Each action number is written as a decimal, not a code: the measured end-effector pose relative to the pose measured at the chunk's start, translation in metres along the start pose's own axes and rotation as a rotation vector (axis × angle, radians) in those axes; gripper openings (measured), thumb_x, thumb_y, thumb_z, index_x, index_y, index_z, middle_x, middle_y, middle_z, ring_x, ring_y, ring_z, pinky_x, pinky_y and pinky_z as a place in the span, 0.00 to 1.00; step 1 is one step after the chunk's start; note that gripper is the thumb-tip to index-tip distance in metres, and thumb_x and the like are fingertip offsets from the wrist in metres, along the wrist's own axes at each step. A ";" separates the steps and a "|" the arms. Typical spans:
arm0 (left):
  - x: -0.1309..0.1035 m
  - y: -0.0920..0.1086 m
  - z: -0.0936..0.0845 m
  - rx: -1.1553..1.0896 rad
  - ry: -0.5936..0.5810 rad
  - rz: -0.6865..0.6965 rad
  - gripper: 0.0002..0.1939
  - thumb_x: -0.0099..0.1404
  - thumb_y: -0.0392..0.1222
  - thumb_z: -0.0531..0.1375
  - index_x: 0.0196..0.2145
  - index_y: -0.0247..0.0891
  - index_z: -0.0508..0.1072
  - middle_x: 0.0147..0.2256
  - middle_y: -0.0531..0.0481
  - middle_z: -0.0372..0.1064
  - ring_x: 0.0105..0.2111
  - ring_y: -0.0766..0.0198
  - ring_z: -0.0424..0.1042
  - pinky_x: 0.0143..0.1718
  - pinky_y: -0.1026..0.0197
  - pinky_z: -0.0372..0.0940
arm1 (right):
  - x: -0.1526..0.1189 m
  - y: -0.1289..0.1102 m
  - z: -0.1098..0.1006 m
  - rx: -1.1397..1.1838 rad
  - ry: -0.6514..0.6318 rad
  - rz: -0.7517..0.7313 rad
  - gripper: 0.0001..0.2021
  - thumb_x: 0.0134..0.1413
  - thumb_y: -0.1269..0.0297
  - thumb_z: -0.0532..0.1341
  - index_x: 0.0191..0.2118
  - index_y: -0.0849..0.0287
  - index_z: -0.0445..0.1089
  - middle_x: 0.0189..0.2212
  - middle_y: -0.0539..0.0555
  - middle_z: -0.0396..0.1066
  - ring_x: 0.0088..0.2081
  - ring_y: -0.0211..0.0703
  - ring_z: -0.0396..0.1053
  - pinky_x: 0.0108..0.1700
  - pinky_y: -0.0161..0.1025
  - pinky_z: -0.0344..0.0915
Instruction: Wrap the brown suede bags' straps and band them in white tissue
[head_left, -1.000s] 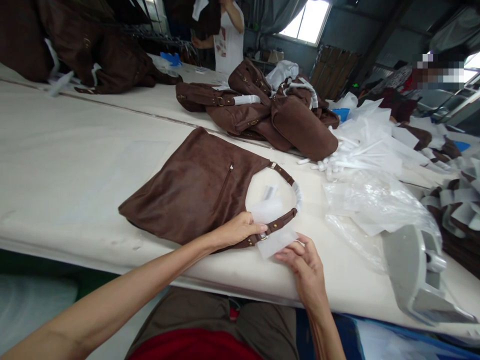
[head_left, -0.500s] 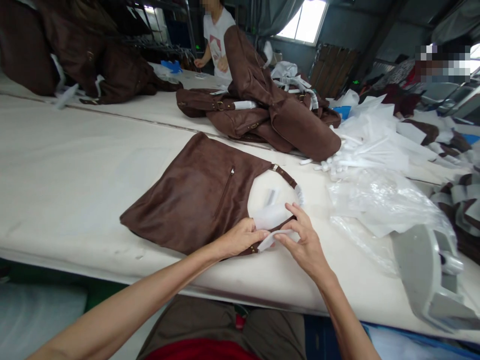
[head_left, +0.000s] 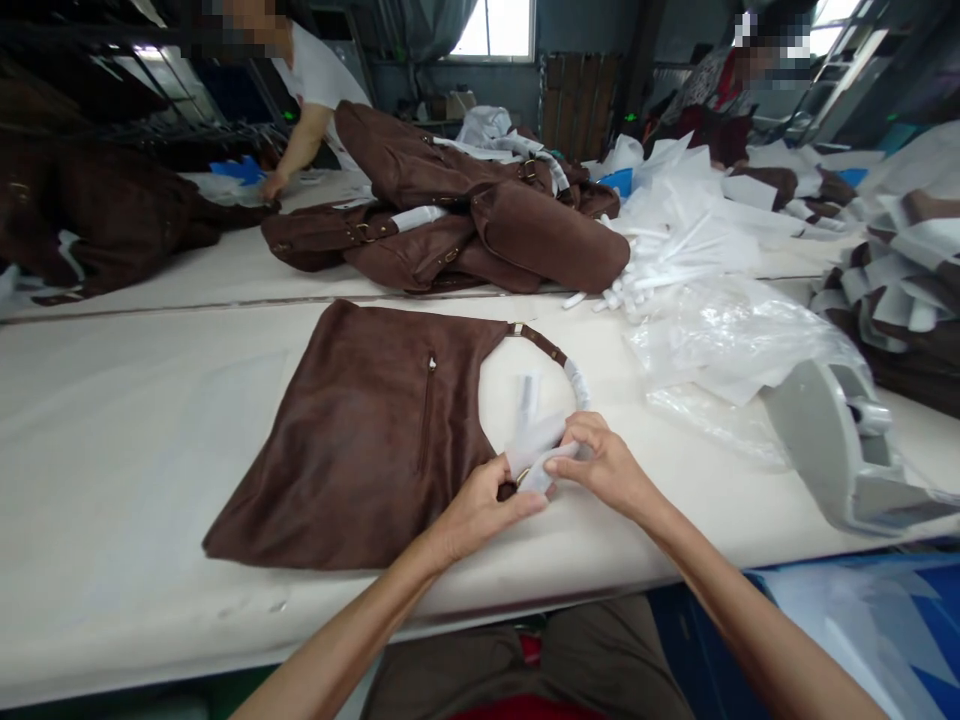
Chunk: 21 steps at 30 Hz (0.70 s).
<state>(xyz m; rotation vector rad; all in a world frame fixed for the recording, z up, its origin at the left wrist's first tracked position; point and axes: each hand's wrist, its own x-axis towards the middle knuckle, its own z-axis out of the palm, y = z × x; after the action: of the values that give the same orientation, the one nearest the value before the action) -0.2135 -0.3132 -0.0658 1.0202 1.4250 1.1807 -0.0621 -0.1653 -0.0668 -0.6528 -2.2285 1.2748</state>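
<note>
A brown shoulder bag (head_left: pixel 360 430) lies flat on the table, its zip facing up. Its strap (head_left: pixel 544 342) curves out to the right and has white wrapping on part of it. My left hand (head_left: pixel 480 508) is closed around the near end of the strap, by a metal buckle, thumb on top; its other fingers are partly hidden. A thin white wrapping sheet (head_left: pixel 536 445) sits around the strap there. My right hand (head_left: pixel 611 465) pinches the sheet's edge between thumb and fingers. Inside the strap loop lies a small whitish strip (head_left: pixel 529 395).
Behind the bag is a pile of brown bags (head_left: pixel 480 220), with white sheets and rolls (head_left: pixel 660 250) beside it. Clear plastic (head_left: pixel 720 350) and a grey tape dispenser (head_left: pixel 825 450) stand to the right. A co-worker (head_left: pixel 315 90) is at the back left, another person at the back right.
My view has turned to the right. My right hand has drawn closer to my left, folding the white sheet in around the strap. The co-worker at the back now leans over and reaches toward the bags on the left.
</note>
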 end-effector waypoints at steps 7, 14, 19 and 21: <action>0.003 0.003 0.001 -0.035 -0.027 -0.074 0.25 0.60 0.56 0.64 0.45 0.32 0.76 0.34 0.46 0.77 0.33 0.59 0.72 0.35 0.62 0.62 | 0.018 -0.006 -0.030 -0.143 -0.102 0.042 0.34 0.31 0.52 0.77 0.50 0.51 0.73 0.33 0.48 0.75 0.37 0.46 0.70 0.47 0.42 0.61; -0.002 0.018 -0.006 -0.101 -0.114 -0.085 0.19 0.61 0.52 0.64 0.41 0.32 0.79 0.34 0.45 0.78 0.29 0.65 0.67 0.32 0.65 0.60 | 0.056 -0.021 -0.051 -0.236 -0.517 -0.152 0.26 0.30 0.52 0.77 0.41 0.52 0.78 0.41 0.51 0.77 0.47 0.52 0.70 0.60 0.49 0.54; -0.007 0.021 -0.010 -0.157 -0.141 -0.143 0.20 0.60 0.51 0.65 0.43 0.32 0.78 0.34 0.44 0.78 0.30 0.64 0.69 0.33 0.65 0.63 | 0.059 -0.022 -0.050 0.048 -0.628 0.011 0.22 0.31 0.59 0.77 0.38 0.57 0.77 0.35 0.51 0.77 0.42 0.49 0.72 0.43 0.39 0.69; -0.008 0.022 -0.012 -0.166 -0.147 -0.162 0.20 0.60 0.51 0.65 0.44 0.32 0.78 0.34 0.43 0.78 0.29 0.64 0.69 0.32 0.65 0.63 | 0.057 -0.021 -0.048 0.242 -0.753 0.175 0.20 0.36 0.61 0.75 0.39 0.59 0.74 0.32 0.50 0.76 0.36 0.45 0.73 0.33 0.35 0.69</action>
<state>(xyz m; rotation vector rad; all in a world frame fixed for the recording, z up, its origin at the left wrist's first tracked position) -0.2235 -0.3187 -0.0424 0.8422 1.2476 1.0649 -0.0799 -0.1085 -0.0176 -0.2979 -2.5412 2.1066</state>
